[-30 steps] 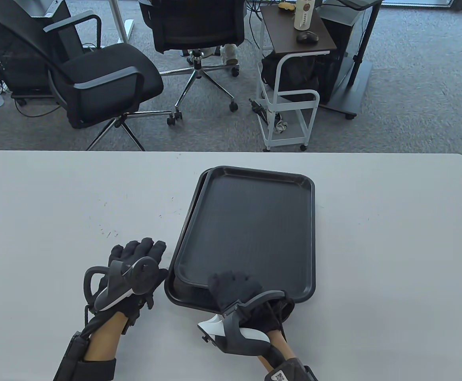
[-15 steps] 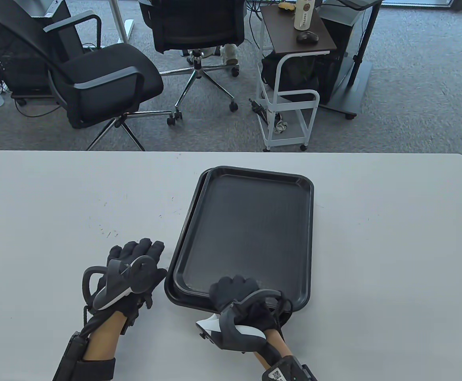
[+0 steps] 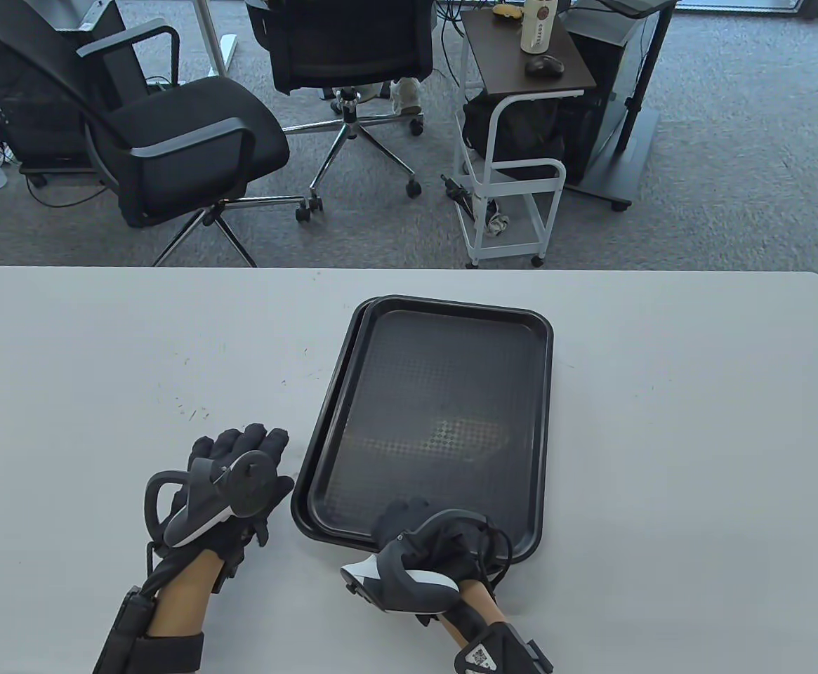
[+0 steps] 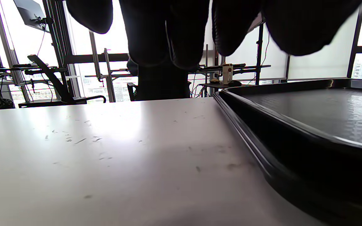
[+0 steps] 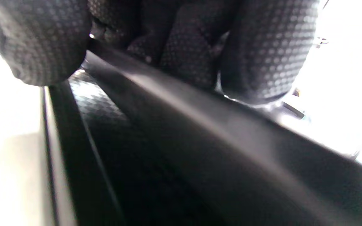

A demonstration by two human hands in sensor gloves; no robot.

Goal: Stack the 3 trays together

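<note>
A stack of black trays lies in the middle of the white table. The top tray (image 3: 444, 393) sits slightly askew on a lower tray, whose rim (image 3: 308, 484) shows along the left and near side. I cannot tell a third tray apart. My right hand (image 3: 414, 521) grips the near edge of the top tray, fingers curled over its rim; the right wrist view shows the fingers (image 5: 262, 47) on that rim (image 5: 200, 125). My left hand (image 3: 243, 449) rests flat and open on the table just left of the stack, touching nothing. The stack fills the right of the left wrist view (image 4: 309, 119).
The table (image 3: 100, 351) ends at its far edge, with office chairs (image 3: 184, 133) and a small white cart (image 3: 514, 182) on the carpet beyond. Small scuff marks (image 3: 191, 411) dot the table left of the trays.
My right hand has drawn back toward me and lowered the near end of the top tray onto the stack. The left hand has stayed in place.
</note>
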